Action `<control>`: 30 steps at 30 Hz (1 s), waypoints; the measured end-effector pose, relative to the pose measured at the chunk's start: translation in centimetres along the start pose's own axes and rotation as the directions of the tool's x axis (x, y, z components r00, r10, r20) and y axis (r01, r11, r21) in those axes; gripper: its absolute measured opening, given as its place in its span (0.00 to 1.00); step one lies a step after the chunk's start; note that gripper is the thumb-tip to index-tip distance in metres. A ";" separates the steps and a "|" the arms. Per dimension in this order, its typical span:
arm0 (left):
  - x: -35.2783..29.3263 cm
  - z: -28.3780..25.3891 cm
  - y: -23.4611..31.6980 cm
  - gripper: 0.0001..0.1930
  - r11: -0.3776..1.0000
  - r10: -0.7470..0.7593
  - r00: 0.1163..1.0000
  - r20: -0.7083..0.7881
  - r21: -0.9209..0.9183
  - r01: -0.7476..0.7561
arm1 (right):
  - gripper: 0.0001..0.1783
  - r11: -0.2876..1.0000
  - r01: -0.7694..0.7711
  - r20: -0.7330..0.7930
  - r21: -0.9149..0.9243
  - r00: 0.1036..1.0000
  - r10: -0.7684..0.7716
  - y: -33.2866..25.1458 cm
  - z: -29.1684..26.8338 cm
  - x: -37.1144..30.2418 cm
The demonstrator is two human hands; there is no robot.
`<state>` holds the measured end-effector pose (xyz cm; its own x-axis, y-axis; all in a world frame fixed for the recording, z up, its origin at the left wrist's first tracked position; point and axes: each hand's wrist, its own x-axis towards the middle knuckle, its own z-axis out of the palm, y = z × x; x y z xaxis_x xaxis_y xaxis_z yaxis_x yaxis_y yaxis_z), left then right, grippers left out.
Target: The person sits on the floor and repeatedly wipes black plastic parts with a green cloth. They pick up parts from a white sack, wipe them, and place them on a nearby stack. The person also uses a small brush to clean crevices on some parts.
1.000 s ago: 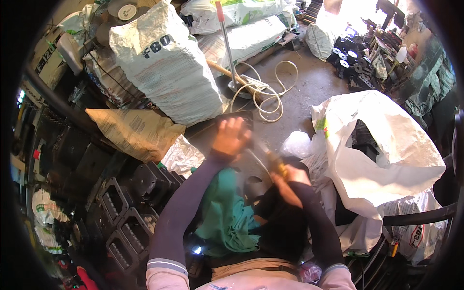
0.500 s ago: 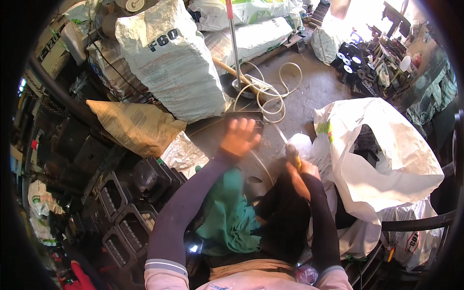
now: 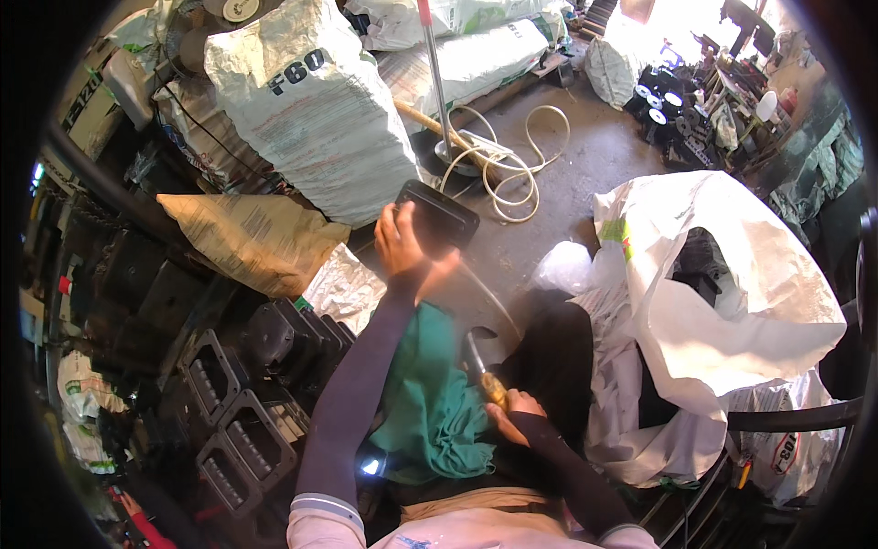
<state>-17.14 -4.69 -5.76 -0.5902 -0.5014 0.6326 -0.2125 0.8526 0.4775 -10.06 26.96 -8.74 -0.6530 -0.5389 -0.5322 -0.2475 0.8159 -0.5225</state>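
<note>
My left hand (image 3: 401,240) is closed round the edge of a black rectangular plastic piece with rounded corners (image 3: 441,215), held up and tilted above the floor. In my right hand (image 3: 518,416) is a knife with a yellowish handle (image 3: 495,390), its blade (image 3: 474,352) pointing up and away from me. The knife is over my lap, apart from the black piece. A green cloth (image 3: 430,403) drapes across my left leg, below my left forearm.
A large open white sack (image 3: 631,384) with black pieces inside stands at my right, beside a white plastic bundle (image 3: 563,266). Several black frame-like parts (image 3: 251,435) are piled at left. Full sacks (image 3: 311,119) and a coiled pale hose (image 3: 512,178) lie ahead.
My right hand has brought the knife left and nearer to me, away from the white bundle. My left hand has shifted left, and the black piece is turned and raised.
</note>
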 end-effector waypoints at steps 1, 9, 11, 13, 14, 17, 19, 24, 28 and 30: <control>0.0 -0.6 0.1 0.55 0.989 -0.093 0.996 0.012 -0.115 0.094 | 0.26 1.000 0.018 0.009 0.007 1.000 -0.018 0.2 0.8 0.1; 0.2 -7.4 0.3 0.38 0.168 -0.471 0.806 0.359 -0.860 0.481 | 0.29 0.911 0.345 -0.139 0.228 0.937 -0.320 -1.7 -2.4 1.6; -0.3 -9.1 0.1 0.36 -0.013 -0.419 0.791 0.447 -0.873 0.487 | 0.34 0.846 0.365 0.002 0.388 0.918 -0.397 -2.5 -3.5 0.7; -1.0 -10.6 0.3 0.35 -0.130 -0.442 0.746 0.498 -0.858 0.496 | 0.42 0.750 0.343 0.120 0.566 0.865 -0.486 -3.6 -3.5 -0.7; -1.2 -11.4 0.6 0.34 -0.192 -0.489 0.683 0.543 -0.830 0.523 | 0.41 0.797 0.438 0.099 0.415 0.849 -0.518 -4.1 -3.6 -1.0; -2.7 -14.1 2.5 0.35 0.136 -0.566 0.686 0.458 -0.768 0.626 | 0.24 0.865 0.429 -0.018 0.260 0.898 -0.439 -4.6 -3.8 -1.5; -3.8 -15.7 4.1 0.39 0.391 -0.557 0.764 0.325 -0.710 0.586 | 0.18 0.886 0.350 -0.056 0.305 0.935 -0.350 -4.0 -4.3 -1.2; -4.8 -18.0 5.7 0.40 0.216 -0.674 0.620 0.402 -0.695 0.686 | 0.44 0.797 0.558 0.276 0.232 0.748 -0.604 -1.6 -4.3 -1.5; -6.3 -18.8 6.5 0.42 0.483 -0.630 0.688 0.361 -0.511 0.711 | 0.18 0.718 0.695 0.245 0.025 0.693 -0.679 -1.7 -4.8 -1.8; -7.4 -19.3 7.1 0.47 0.700 -0.616 0.736 0.280 -0.233 0.675 | 0.11 0.798 0.419 0.055 0.434 0.871 -0.487 -2.2 -6.8 -1.9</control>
<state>0.72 2.27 4.70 -0.5219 -0.8530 0.0006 -0.3658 0.2244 0.9032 -13.18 27.65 -2.07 -0.4091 -0.8788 -0.2456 -0.1602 0.3342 -0.9288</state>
